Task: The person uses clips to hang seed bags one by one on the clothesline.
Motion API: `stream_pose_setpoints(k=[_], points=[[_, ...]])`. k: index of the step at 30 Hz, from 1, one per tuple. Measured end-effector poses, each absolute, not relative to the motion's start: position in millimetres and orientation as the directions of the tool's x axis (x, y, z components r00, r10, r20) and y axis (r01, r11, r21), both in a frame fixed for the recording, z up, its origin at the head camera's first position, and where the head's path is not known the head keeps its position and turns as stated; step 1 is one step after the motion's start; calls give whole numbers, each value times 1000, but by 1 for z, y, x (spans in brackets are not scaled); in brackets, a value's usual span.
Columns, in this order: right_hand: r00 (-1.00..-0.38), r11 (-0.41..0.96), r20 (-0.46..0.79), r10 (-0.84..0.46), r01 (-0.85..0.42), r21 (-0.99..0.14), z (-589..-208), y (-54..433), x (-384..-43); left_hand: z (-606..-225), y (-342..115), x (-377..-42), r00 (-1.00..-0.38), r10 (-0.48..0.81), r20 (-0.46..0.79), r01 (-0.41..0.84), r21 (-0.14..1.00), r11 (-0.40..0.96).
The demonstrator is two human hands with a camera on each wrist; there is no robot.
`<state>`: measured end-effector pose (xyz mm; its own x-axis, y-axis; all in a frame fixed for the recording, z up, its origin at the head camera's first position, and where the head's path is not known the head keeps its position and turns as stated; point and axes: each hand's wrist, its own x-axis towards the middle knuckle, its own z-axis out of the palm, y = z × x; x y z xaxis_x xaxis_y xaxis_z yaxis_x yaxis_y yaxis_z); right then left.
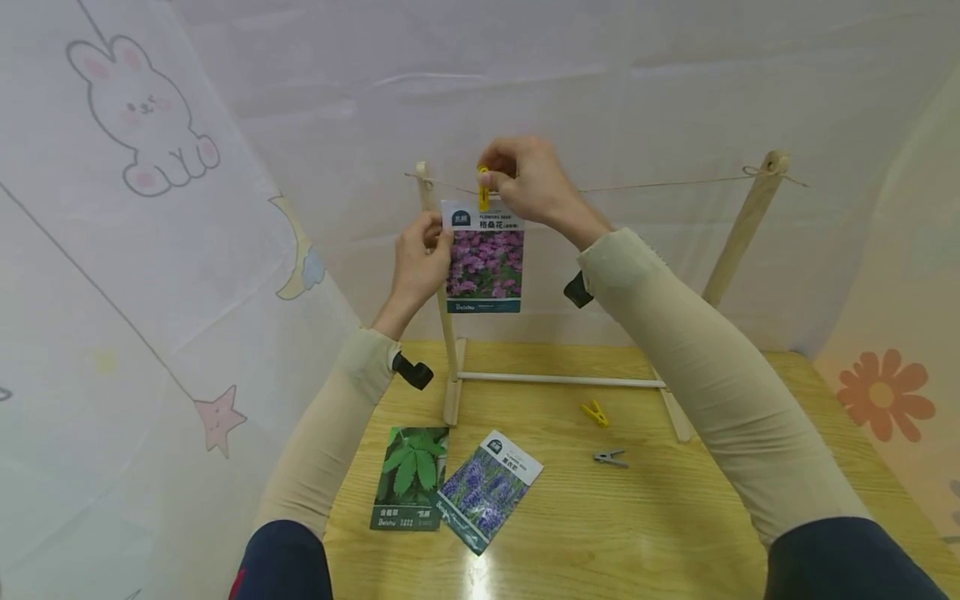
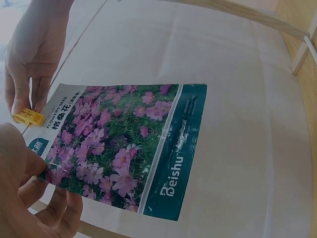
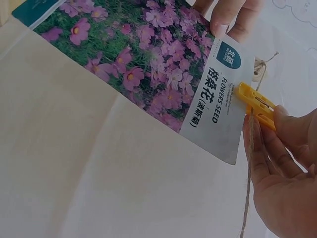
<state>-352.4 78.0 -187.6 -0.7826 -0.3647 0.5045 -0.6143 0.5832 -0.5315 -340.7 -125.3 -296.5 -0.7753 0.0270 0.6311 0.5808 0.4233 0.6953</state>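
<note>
A seed packet [image 1: 486, 271] with pink flowers hangs upright at the string [image 1: 660, 182], near the left wooden post. My left hand [image 1: 422, 260] pinches its left edge near the top, thumb in front and fingers behind. In my right hand [image 1: 534, 179] is a yellow clothespin [image 3: 256, 105], pinched by its handle end between thumb and fingers. The clothespin's tip overlaps the packet's white top strip, and the string runs beside it in the right wrist view. From the left wrist, the packet [image 2: 114, 144] shows its whole front, with the yellow clothespin [image 2: 29, 117] at its top edge.
Two more seed packets lie on the wooden table [image 1: 600, 533]: one with green leaves [image 1: 411, 475], one with purple flowers [image 1: 491, 492] overlapping it. A yellow clothespin [image 1: 596, 412] and a grey clothespin [image 1: 611, 458] lie to the right. A white rod [image 1: 555, 380] joins the frame's feet.
</note>
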Motion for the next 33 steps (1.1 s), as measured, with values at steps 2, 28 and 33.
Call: stream_pose_setpoints(k=[2,28,33], points=[[-784,584,503,-364,-613,-532,-187,77,-352,-297,-126,-341,-778,27,627,580,702,414],[-793,575,442,-419,-609,-547,-190,73,-355,-296,-127,-339,-784,12,621,570,712,410],[-791,557,442,-423,-611,-562,-192,74,-357,-298,-127,-342,-777,10,629,580,709,401]])
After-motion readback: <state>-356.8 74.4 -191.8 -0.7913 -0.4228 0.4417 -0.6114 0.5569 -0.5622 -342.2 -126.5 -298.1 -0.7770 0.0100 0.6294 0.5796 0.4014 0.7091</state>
